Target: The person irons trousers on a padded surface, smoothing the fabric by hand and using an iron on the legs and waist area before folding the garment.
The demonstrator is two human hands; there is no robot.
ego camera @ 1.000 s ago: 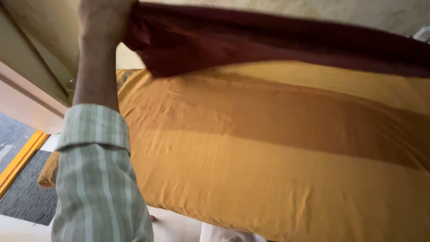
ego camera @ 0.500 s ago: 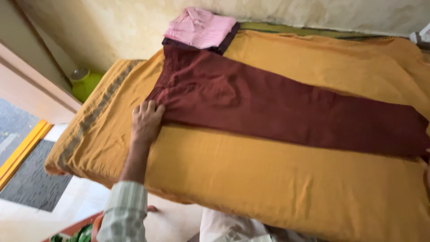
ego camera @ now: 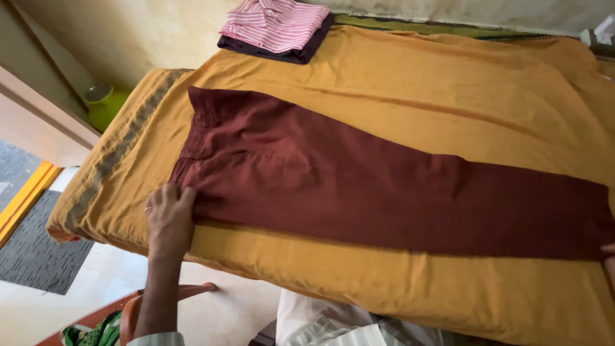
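Observation:
Dark red trousers (ego camera: 359,186) lie flat across a mustard-yellow bed sheet (ego camera: 448,83), waist to the left, legs running right. My left hand (ego camera: 169,218) rests palm down on the sheet at the near corner of the waistband, fingers touching the cloth. Only a sliver of my right hand (ego camera: 608,251) shows at the right frame edge, by the trouser hems; its fingers are out of view.
A folded pink striped shirt (ego camera: 275,22) on a dark garment lies at the bed's far end. A green container (ego camera: 102,102) stands by the wall at left. A dark floor mat (ego camera: 38,250) and a chair with cloth (ego camera: 122,317) sit beside the bed.
The trousers, held up in the air a second ago, now lie spread on the sheet. My left hand has come down and slid toward the near edge of the waistband.

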